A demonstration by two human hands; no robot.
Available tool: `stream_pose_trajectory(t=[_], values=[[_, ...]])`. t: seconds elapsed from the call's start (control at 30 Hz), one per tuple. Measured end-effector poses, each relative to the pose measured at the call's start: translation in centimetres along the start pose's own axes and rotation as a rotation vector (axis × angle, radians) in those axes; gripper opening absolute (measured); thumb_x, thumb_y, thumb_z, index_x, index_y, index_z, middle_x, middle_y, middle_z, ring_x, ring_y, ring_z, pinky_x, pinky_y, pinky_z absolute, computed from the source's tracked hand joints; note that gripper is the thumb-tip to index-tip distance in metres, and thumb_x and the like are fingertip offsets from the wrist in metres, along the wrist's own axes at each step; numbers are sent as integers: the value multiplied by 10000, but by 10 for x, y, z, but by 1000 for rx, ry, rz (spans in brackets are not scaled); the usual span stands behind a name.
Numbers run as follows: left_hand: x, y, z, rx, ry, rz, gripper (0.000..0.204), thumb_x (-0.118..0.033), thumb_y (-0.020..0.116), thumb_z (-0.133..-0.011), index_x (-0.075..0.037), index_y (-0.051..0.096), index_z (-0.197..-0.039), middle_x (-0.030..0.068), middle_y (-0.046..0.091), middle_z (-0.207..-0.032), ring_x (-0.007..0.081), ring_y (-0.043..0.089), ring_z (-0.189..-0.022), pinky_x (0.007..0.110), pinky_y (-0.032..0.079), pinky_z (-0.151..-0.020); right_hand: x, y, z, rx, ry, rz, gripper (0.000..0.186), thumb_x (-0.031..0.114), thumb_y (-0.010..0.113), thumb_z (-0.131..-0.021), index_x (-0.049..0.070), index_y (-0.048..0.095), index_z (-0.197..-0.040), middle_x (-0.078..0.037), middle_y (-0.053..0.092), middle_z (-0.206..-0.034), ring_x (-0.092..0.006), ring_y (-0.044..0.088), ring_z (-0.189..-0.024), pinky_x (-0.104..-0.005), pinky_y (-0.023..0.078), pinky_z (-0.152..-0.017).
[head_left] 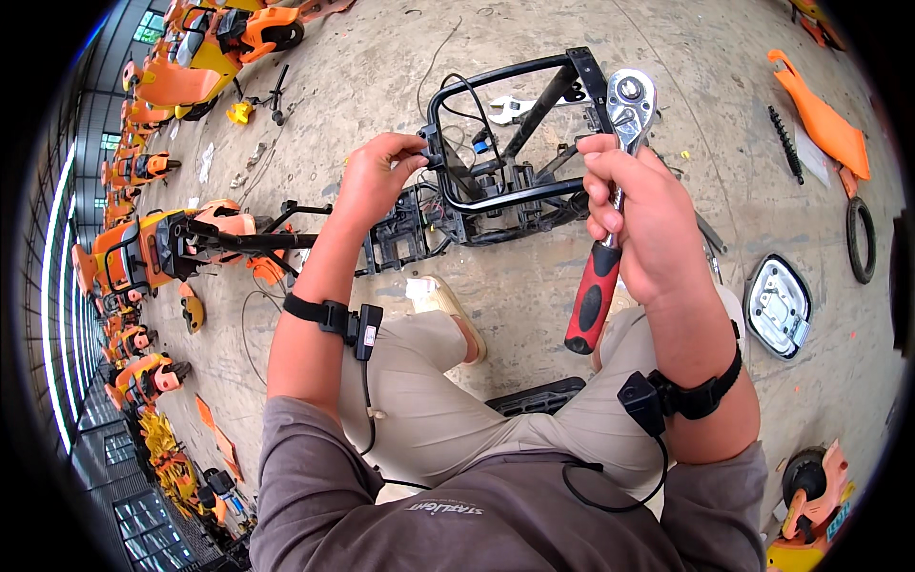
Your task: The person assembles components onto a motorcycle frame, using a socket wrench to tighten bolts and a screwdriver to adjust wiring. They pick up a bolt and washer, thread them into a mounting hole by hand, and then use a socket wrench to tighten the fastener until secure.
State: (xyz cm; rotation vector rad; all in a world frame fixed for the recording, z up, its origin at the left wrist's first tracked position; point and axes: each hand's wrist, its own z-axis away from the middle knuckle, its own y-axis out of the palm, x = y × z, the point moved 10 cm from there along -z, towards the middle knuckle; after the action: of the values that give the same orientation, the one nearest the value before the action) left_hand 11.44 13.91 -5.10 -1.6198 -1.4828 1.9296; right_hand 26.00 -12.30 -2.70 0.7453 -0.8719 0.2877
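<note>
A black tubular scooter frame (515,200) lies on the floor in front of me, with wires and brackets around its lower part. My left hand (376,176) is at the left bar of its raised loop, thumb and fingers pinched together against a small black bracket (433,148). Whatever is between those fingertips is too small to make out. Wrapped in my right hand (643,205) is a ratchet wrench (593,297), its chrome head pointing up and its red and black handle hanging below the fist. The wrench head is held apart from the bracket, near the frame's right end.
An adjustable wrench (512,109) lies behind the frame loop. To the right are an orange body panel (827,119), a coil spring (786,143), a black tyre ring (861,240) and a silver tray-like part (779,303). Several orange scooters (176,86) line the left side.
</note>
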Motion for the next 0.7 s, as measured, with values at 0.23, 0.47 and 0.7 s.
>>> stream_pose_trajectory(t=[0.23, 0.47, 0.7], values=[[-5, 0, 0, 20, 20, -38, 208, -15, 754, -852, -26, 721, -1057, 78, 740, -1011, 173, 713, -960, 304, 555, -865, -1, -1, 0, -1, 15, -5, 155, 122, 609, -901, 49, 597, -1037, 8, 523, -735, -67, 414, -553, -259, 383, -541], [-2, 2, 2, 35, 24, -21, 363, -47, 788, -837, -36, 670, -1180, 84, 717, -1105, 199, 686, -1048, 331, 535, -952, -1, 0, 0, 2, 16, -2, 158, 127, 609, -905, 52, 590, -1043, 9, 522, -738, -68, 411, -553, -256, 379, -545], [12, 0, 2, 25, -82, -117, 279, -165, 791, -873, -16, 699, -1089, 74, 703, -961, 172, 663, -854, 315, 544, -791, -2, -1, 0, -5, 19, 17, 207, 113, 589, -935, 24, 586, -1121, 10, 520, -743, -49, 413, -531, -246, 389, -531]])
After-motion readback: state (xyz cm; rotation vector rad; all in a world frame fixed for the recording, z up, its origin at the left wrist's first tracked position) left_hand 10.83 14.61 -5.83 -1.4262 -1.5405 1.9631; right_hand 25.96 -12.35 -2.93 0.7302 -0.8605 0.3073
